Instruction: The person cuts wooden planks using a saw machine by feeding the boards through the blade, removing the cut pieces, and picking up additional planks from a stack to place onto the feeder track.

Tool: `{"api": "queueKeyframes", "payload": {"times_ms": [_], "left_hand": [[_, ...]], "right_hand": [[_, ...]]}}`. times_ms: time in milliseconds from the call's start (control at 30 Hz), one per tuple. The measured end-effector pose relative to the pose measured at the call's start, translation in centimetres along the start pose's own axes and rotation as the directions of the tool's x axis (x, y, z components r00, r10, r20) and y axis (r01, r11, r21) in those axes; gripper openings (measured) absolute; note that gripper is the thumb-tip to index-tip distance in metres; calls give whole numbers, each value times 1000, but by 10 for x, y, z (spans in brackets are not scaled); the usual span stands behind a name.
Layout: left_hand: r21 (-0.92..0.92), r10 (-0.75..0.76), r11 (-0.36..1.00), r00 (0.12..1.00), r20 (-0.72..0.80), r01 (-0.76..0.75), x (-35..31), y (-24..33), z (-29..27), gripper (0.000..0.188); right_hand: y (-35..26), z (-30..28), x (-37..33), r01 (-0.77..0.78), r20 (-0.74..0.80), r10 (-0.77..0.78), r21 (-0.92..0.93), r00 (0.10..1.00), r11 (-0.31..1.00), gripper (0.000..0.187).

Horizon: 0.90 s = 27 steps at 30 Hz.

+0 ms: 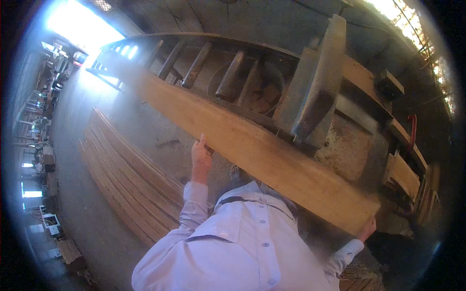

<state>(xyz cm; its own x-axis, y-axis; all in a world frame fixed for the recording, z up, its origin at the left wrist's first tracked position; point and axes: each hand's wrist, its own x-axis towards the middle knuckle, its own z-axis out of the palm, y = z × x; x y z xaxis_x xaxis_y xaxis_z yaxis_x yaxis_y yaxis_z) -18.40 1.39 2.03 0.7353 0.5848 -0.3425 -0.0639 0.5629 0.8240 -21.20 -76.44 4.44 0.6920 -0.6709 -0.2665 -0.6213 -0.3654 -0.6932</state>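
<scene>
A long, wide wooden plank runs slantwise in front of my body, from the far upper left to the near right. My left hand is at its near edge around the middle, thumb side up, with the other fingers tucked under the wood. At the plank's right end, my right hand grips the corner, its fingers partly hidden behind the board. The far side of the plank lies along a machine bed with metal rollers and a metal fence.
Several long boards lie stacked on the floor at my left. Wood pieces and a red handle are by the machine's right end. Equipment and timber line the far left side; bright daylight enters through an opening.
</scene>
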Motion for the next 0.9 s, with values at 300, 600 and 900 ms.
{"api": "queueKeyframes", "payload": {"times_ms": [300, 600, 900], "left_hand": [[737, 282, 608, 948, 145, -294, 94, 4, -32, 30], [241, -129, 967, 972, 198, 79, 71, 1, -50, 52], [-90, -343, 935, 939, 5, 342, 4, -74, -126, 65]], "right_hand": [[-21, 66, 32, 190, 86, -208, 179, 974, 965, 43], [-137, 183, 60, 363, 198, -462, 389, 864, 847, 53], [-268, 203, 71, -221, 551, -268, 664, 790, 714, 78]]}}
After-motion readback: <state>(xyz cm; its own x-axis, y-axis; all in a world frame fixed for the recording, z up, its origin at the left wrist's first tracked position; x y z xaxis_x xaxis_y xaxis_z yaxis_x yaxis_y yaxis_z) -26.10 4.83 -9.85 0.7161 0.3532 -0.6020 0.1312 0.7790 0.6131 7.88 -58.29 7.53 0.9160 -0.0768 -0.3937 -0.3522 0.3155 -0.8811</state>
